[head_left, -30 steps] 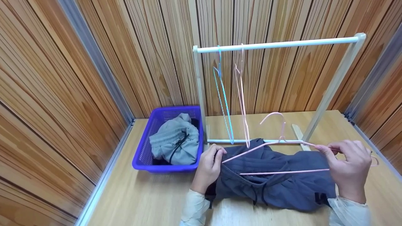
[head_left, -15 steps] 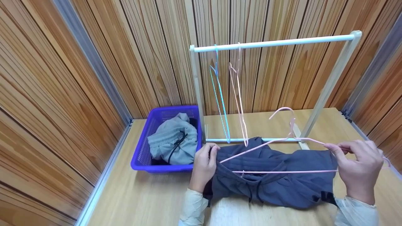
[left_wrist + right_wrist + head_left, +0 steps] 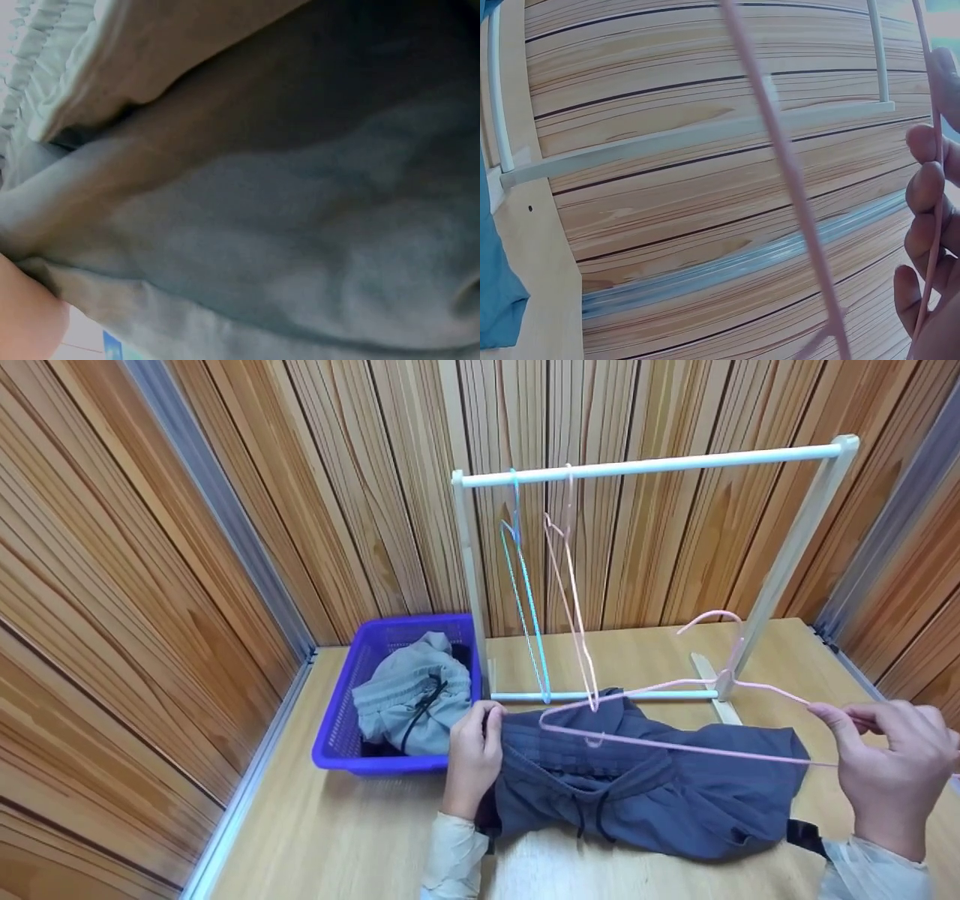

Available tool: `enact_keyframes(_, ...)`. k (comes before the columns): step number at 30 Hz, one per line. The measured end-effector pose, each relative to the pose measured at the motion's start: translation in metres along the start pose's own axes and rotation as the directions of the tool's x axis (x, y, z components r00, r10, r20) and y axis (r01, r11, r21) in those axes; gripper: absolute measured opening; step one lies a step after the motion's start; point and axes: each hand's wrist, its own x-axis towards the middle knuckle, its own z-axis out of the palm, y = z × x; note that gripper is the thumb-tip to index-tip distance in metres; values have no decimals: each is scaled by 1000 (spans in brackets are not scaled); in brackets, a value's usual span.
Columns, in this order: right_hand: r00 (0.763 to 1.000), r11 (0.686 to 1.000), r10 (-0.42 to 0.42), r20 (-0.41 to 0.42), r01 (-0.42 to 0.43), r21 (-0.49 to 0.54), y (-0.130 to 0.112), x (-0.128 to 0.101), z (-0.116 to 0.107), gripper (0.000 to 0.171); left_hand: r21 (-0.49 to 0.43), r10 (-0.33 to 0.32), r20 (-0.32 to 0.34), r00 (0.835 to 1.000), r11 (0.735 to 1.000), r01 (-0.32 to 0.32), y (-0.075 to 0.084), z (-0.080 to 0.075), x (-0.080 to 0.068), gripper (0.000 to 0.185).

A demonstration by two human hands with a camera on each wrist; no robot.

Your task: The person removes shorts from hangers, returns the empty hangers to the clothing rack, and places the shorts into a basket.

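Standing on a wooden table (image 3: 360, 825) between wood-panelled walls, a white rack (image 3: 652, 465) rises beyond both hands, with a purple basket (image 3: 341, 735) just left of the left hand. The left hand (image 3: 472, 754) grips the waistband edge of the dark shorts (image 3: 675, 802), which lie flat between the hands. The right hand (image 3: 896, 776), raised, pinches the pink hanger (image 3: 675, 746) above the shorts.

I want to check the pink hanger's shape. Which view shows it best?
The head view: the whole pink hanger, hook included, above the dark shorts. The right wrist view shows only close wire sections by the fingers; the left wrist view shows none.
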Motion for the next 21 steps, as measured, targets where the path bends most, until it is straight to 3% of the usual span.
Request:
enact_keyframes(5, 998, 999, -41, -47, 40, -18, -2, 1, 4, 68, -7, 4, 2, 1000, 1000, -4, 0, -1, 1, 17)
enact_keyframes(8, 998, 999, -25, -66, 22, -50, -6, 2, 9, 72, -12, 8, 0, 1000, 1000, -8, 0, -1, 0, 17)
enact_keyframes(15, 996, 989, 55, -73, -64, -134, -25, 8, 21, 57, -11, 17, -4, 1000, 1000, -17, -1, -1, 0, 17)
enact_keyframes(21, 991, 986, 81, -108, -96, -137, -39, 22, 28, 59, -18, 18, 1, 1000, 1000, -18, 0, -1, 0, 17)
